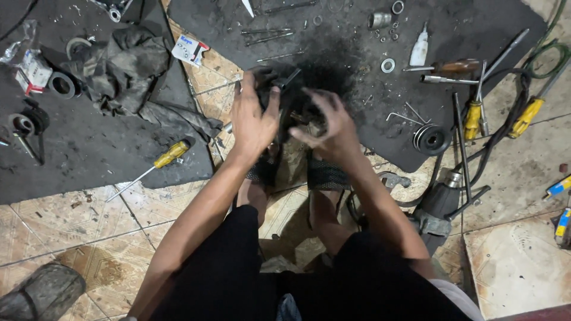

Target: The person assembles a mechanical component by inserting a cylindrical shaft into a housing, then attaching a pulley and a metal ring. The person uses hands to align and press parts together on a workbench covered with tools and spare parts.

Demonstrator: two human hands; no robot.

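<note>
Head view: dark part (289, 98) between hands.

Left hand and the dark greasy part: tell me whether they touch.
Touching. The head view shows the left hand wrapped over the dark greasy part, fingers pressed against it with no gap.

Tiled floor (89, 226), beige, stained. Two dark mats on it: left mat (77, 148), right mat (357, 35). Left mat carries grey rag (128, 68), tape rolls (61, 85), yellow screwdriver (160, 160) at its edge. Right mat carries washers (388, 65), white bottle (419, 49), pulley (432, 138), loose rods. Drill (440, 205) and cable (523, 101) lie on bare tiles, right.
</note>
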